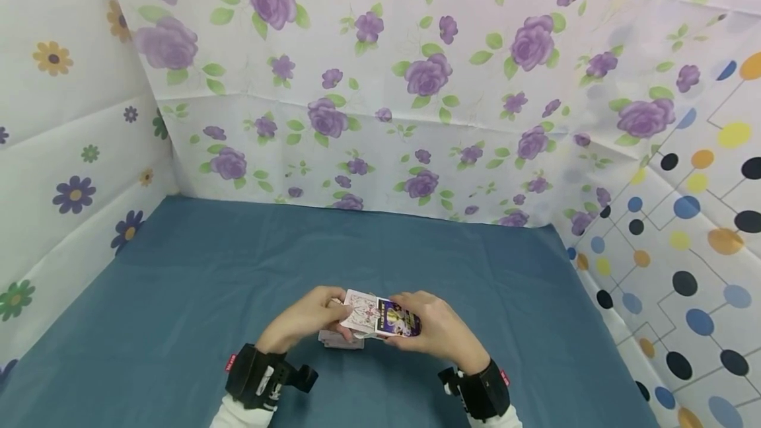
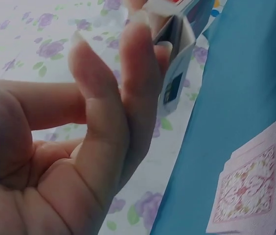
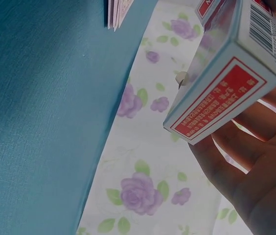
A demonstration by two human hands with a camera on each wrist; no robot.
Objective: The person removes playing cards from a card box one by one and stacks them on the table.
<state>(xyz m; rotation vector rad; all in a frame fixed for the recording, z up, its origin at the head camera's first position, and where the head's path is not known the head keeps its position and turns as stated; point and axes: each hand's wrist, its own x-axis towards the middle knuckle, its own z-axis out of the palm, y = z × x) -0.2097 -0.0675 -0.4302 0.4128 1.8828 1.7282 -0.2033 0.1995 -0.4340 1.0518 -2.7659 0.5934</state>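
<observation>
My right hand (image 1: 436, 327) grips a small playing-card box (image 1: 397, 319) with a dark, colourful front, tilted above the table. In the right wrist view the box (image 3: 226, 93) shows a barcode and a red printed panel, with fingers curled behind it. My left hand (image 1: 312, 314) pinches pale, red-patterned playing cards (image 1: 361, 309) at the open end of the box; whether they are partly inside is hard to tell. Below, a loose pile of playing cards (image 1: 341, 340) lies face down; the left wrist view shows the same pile (image 2: 245, 191) fanned unevenly.
Blue cloth (image 1: 238, 263) covers the table. A white curtain (image 1: 380, 144) with purple roses hangs along the back edge. Side sheets with daisies (image 1: 74, 195) and coloured dots (image 1: 686, 283) stand left and right. Black camera straps (image 1: 255, 375) wrap both wrists.
</observation>
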